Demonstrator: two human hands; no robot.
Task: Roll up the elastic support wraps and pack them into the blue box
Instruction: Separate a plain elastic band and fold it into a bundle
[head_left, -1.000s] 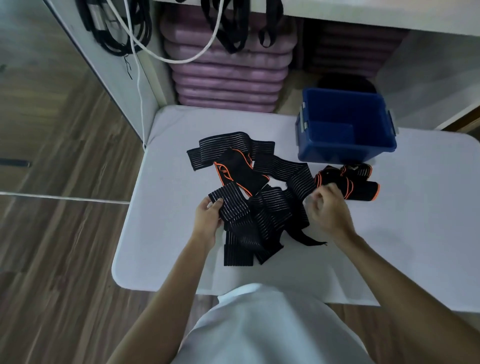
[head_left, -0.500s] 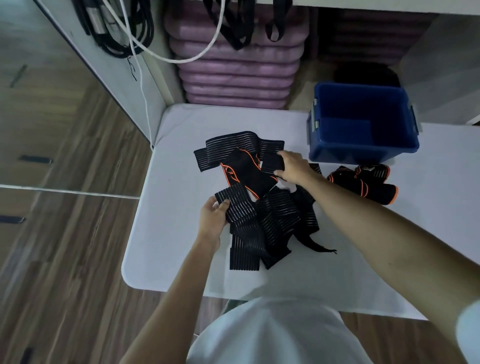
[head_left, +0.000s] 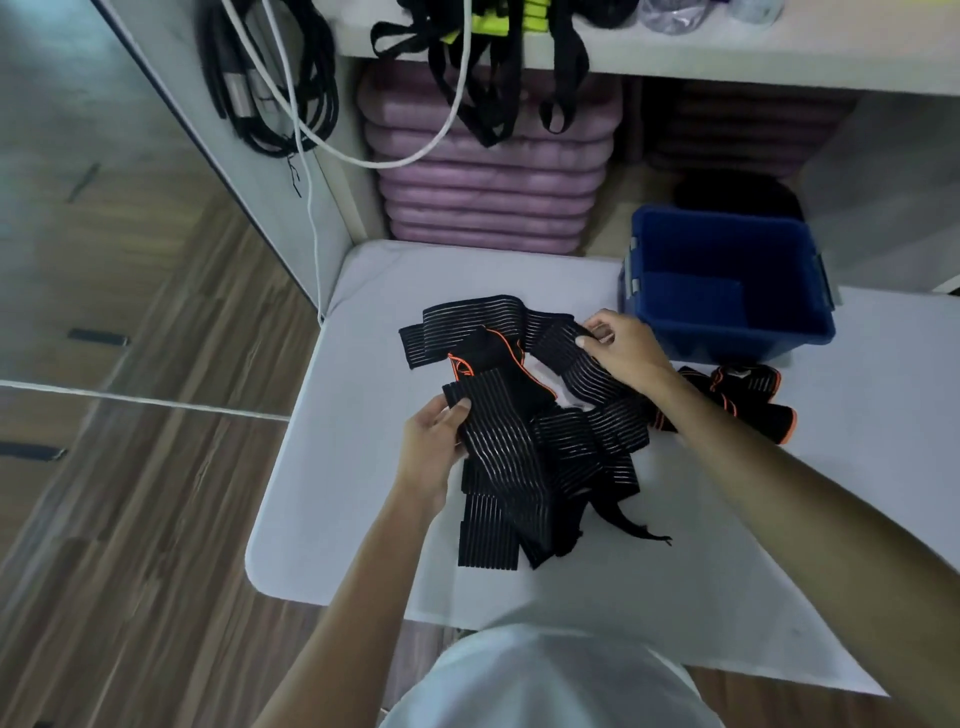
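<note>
both hands are on the tangle of black striped wraps (head_left: 540, 447) that lies on the white table (head_left: 332, 467), with the blue box as the landmark for everything else. left hand (head_left: 434, 449) grips one end of a striped wrap, its thumb lying across the top of the band and its fingers curled underneath, at the side of the pile farthest from the blue box (head_left: 727, 283). right hand (head_left: 626, 351) pinches the edge of another striped band between thumb and fingers, just beside the box's near left corner, its forearm crossing over part of the pile. between the two hands sits a black wrap with orange trim (head_left: 493, 358), partly covered by the striped bands. a loose narrow strap end trails off the pile on the side away from the box, toward the person. the blue box stands open at the far right of the table, and nothing can be made out inside it but its own shadowed floor. two rolled wraps with orange edges (head_left: 737, 400) lie on the table just in front of the box, partly hidden by the right forearm. behind the box, off the table, is a stack of purple mats (head_left: 493, 187) under a shelf, with black straps and a white cable (head_left: 311, 171) hanging in front of it.
</note>
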